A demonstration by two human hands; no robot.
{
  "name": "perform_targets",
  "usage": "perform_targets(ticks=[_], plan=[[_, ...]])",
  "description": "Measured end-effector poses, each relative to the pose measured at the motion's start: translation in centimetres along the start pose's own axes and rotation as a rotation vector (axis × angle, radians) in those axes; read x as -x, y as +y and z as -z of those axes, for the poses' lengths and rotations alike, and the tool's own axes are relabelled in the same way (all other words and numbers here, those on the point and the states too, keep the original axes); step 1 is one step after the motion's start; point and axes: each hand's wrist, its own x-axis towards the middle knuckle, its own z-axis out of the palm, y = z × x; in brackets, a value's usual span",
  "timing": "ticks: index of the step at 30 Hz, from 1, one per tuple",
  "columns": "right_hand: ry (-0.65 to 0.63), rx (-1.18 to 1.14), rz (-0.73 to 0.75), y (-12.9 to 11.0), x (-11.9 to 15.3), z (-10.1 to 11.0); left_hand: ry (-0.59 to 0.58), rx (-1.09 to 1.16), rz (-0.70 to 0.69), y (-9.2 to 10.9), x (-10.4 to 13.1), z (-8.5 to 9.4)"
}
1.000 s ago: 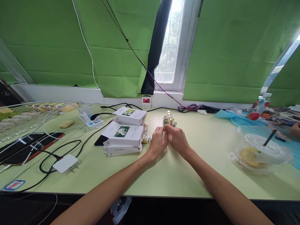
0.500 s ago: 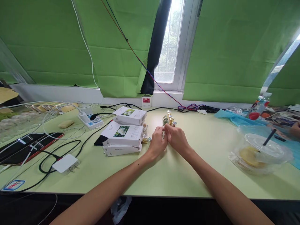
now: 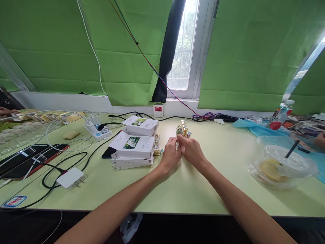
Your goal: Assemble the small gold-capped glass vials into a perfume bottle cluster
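My left hand [image 3: 170,153] and my right hand [image 3: 192,149] meet over the middle of the table, fingers closed. Between them shows a bit of clear glass, seemingly a small perfume bottle [image 3: 177,146], mostly hidden by my fingers. Just beyond my knuckles, several perfume bottles with gold caps [image 3: 185,128] lie in a row. To the left of my left hand, more gold-capped glass bottles [image 3: 157,144] lie against white cartons [image 3: 138,146] with a flower picture. A further white carton [image 3: 141,125] is behind these.
A power strip [image 3: 98,130], a white charger [image 3: 71,177] and black cables fill the left side, near a dark phone [image 3: 30,159]. At right are a bagged drink cup [image 3: 284,162] and a blue sheet [image 3: 259,128]. Other people's hands show at both far edges.
Another person's hand has come into view at the far left, by the clear trays. My two hands have hardly moved and keep the same closed hold.
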Motion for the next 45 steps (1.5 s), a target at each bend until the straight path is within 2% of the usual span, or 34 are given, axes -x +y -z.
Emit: perform_targets(ticks=[7,17,24,33,45], plan=[[0.064,-0.05,0.002,0.4,0.2,-0.8,0.0,0.018,-0.024,-0.1,0.1,0.1],[0.155,-0.299,-0.084,0.9,0.3,-1.7,-0.012,0.008,-0.019,-0.3,-0.1,0.0],[0.192,-0.381,-0.115,1.0,0.4,-1.8,-0.012,0.01,-0.022,-0.3,-0.2,0.0],[0.252,-0.482,-0.098,1.0,0.4,-2.1,-0.025,0.014,-0.016,-0.1,-0.1,0.1],[0.244,-0.558,-0.123,0.9,0.1,-2.0,-0.003,0.058,0.01,0.2,0.0,0.0]])
